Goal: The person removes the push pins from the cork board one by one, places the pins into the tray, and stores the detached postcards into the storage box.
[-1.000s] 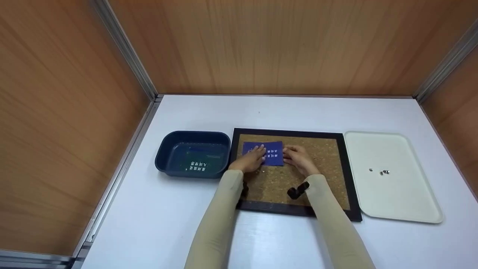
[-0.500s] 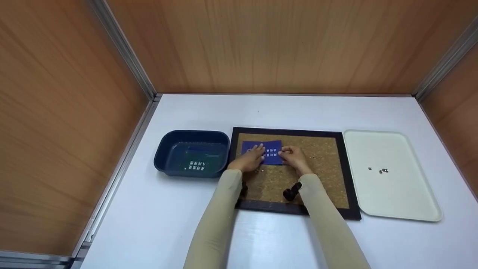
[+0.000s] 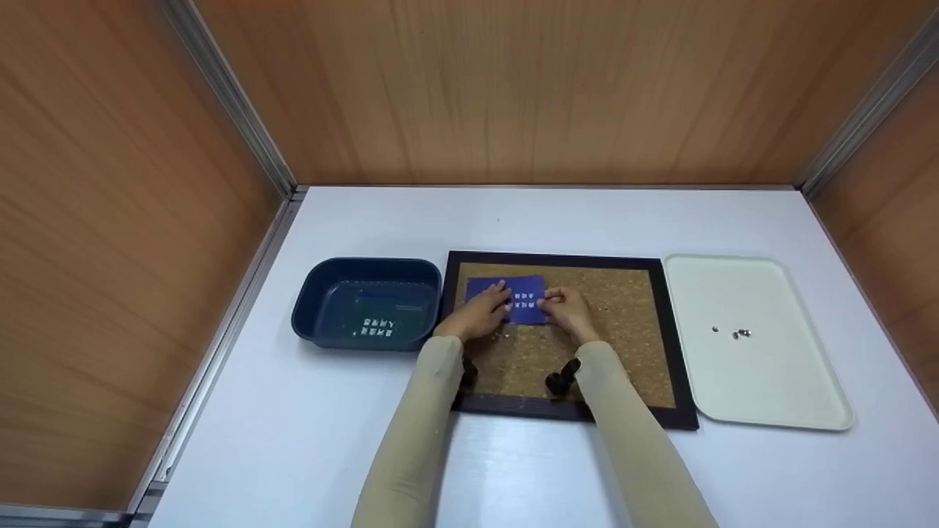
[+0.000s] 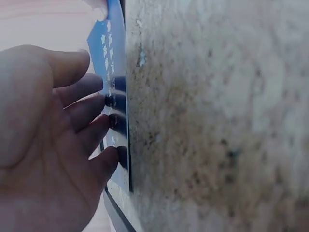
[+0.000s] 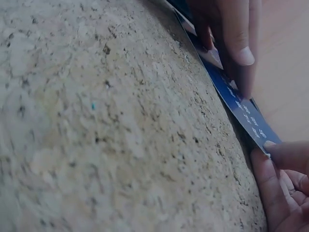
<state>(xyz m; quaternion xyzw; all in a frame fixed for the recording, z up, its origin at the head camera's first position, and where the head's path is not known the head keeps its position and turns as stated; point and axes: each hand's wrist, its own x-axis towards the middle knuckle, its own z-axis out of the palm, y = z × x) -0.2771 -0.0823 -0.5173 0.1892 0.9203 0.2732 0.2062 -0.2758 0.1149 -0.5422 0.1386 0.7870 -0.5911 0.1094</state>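
Observation:
A blue card (image 3: 523, 283) with white printed characters lies on the cork board (image 3: 506, 381), towards its far edge. The fingertips of my left hand (image 3: 480, 314) rest on the card's left half, the fingers nearly straight in the left wrist view. At its right edge, my right hand (image 3: 569, 312) pinches the card. The right wrist view shows the right thumb (image 5: 289, 155) over the card's corner and a finger (image 5: 268, 186) beneath it, with that edge slightly off the cork.
Left of the board's dark frame (image 3: 543, 258) stands a dark blue bin (image 3: 302, 312) with white characters at its bottom. A pale tray (image 3: 763, 389) adjoins the frame on the right, with several small shiny metal pieces (image 3: 741, 334) on it.
My right hand has moved left a little, from beside the card's right edge to a pinch on it. The left hand stays on the card. The head view has shifted slightly.

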